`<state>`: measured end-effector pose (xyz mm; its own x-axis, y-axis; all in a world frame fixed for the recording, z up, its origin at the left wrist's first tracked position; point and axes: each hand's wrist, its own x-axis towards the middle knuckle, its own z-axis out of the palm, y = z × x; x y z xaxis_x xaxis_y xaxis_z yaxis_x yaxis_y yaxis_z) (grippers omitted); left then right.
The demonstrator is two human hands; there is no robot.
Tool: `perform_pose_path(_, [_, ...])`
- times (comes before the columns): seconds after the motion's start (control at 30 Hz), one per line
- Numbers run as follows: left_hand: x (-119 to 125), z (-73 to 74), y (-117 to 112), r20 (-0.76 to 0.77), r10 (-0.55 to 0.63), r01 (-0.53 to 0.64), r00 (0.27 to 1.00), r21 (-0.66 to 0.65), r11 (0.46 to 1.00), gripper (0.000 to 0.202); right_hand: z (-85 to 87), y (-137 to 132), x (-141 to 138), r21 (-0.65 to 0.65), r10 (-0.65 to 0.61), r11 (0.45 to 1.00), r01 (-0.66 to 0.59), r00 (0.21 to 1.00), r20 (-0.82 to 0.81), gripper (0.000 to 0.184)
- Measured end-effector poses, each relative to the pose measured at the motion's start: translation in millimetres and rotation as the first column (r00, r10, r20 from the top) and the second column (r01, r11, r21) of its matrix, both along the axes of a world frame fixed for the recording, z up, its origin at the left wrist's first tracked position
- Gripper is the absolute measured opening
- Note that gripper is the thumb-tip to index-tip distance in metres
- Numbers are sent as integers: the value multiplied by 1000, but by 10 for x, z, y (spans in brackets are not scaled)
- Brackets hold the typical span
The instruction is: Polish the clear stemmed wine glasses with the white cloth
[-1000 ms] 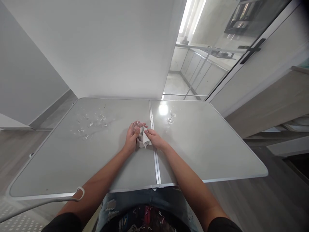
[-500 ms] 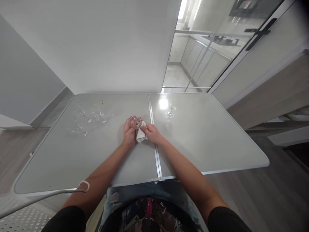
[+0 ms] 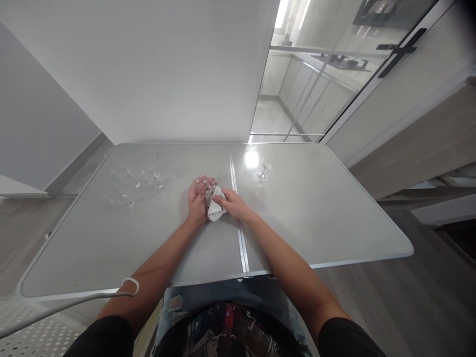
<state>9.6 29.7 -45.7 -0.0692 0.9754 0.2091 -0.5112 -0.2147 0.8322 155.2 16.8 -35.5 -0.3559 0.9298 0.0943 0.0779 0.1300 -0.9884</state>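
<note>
My left hand (image 3: 197, 199) is closed around the bowl of a clear wine glass (image 3: 205, 183), held above the middle of the table. Between the thumb and fingers of my right hand (image 3: 232, 202) is a white cloth (image 3: 216, 210), pressed against the near right part of the glass. The cloth covers that part, so the stem and foot cannot be made out. On the table's right half, a single stemmed glass (image 3: 263, 174) stands apart. Several clear glasses (image 3: 131, 203) are grouped on the left half, their outlines faint against the grey top.
The grey table (image 3: 320, 213) has a metal seam (image 3: 241, 243) down its middle. A white wall and a glass door (image 3: 293, 89) border its far side. A white cable-like loop (image 3: 128, 287) crosses the near left edge, beside my left forearm.
My left hand and the wine glass have shifted slightly to the left. The cloth has moved a little left and more of it shows. The standing glasses have not moved.
</note>
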Motion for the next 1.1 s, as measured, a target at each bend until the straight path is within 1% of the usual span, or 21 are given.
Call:
perform_pose_path(0.07, [-1,-9,-1,-35,30,-29,999,30,999,45,4,-10,-3,119,-50,992,37,992,113,27])
perform_pose_path(0.13, [2,-16,-4,-66,46,-42,997,58,997,50,4,-12,-3,228,-143,969,92,965,218,19])
perform_pose_path(0.2, [8,-23,1,-65,49,-45,997,67,997,53,-7,-4,-5,271,-215,952,144,942,256,17])
perform_pose_path(0.23, [12,-27,7,-50,41,-39,998,54,998,52,-19,3,-7,259,-229,952,165,943,242,18])
perform_pose_path(0.27, [15,-31,17,-26,26,-25,999,28,999,51,-34,12,-10,223,-228,958,182,952,205,21])
perform_pose_path(0.3, [17,-34,27,3,2,-2,1000,-8,1000,49,-50,22,-14,160,-215,968,192,966,145,25])
perform_pose_path(0.37, [17,-38,44,60,-70,75,996,-77,994,47,-83,41,-22,-40,-181,983,179,983,-34,35])
perform_pose_path(0.43, [14,-37,54,101,-134,145,986,-103,984,48,-103,56,-31,-259,-194,957,131,952,-237,41])
perform_pose_path(0.5, [7,-33,60,123,-164,176,979,-97,980,50,-105,68,-42,-401,-266,911,100,884,-384,42])
perform_pose_path(0.57, [-4,-30,73,144,-157,172,977,-95,981,50,-94,83,-48,-453,-385,877,159,797,-466,42])
perform_pose_path(0.63, [-22,-26,99,185,-126,146,975,-95,985,47,-77,102,-40,-453,-492,853,262,694,-526,39])
perform_pose_path(0.7, [-47,-19,131,235,-91,112,968,-78,991,44,-65,117,-13,-432,-559,827,358,595,-577,37])
perform_pose_path(0.73, [-61,-12,145,252,-76,95,965,-63,993,44,-62,121,3,-420,-578,816,396,561,-593,36])
perform_pose_path(0.8, [-86,8,159,261,-58,68,964,-30,997,44,-63,118,33,-397,-602,796,458,528,-599,35])
perform_pose_path(0.87, [-98,35,149,255,-47,49,966,0,999,46,-72,105,43,-376,-618,782,498,540,-571,31])
perform_pose_path(0.93, [-93,65,121,255,-50,43,966,31,999,49,-82,90,28,-374,-614,788,489,583,-532,28])
perform_pose_path(1.03, [-58,99,72,223,-55,41,973,69,997,56,-95,74,-21,-358,-515,855,375,693,-504,30])
perform_pose_path(1.1, [-28,110,47,183,-63,46,981,99,994,61,-107,71,-44,-313,-456,887,339,750,-480,37])
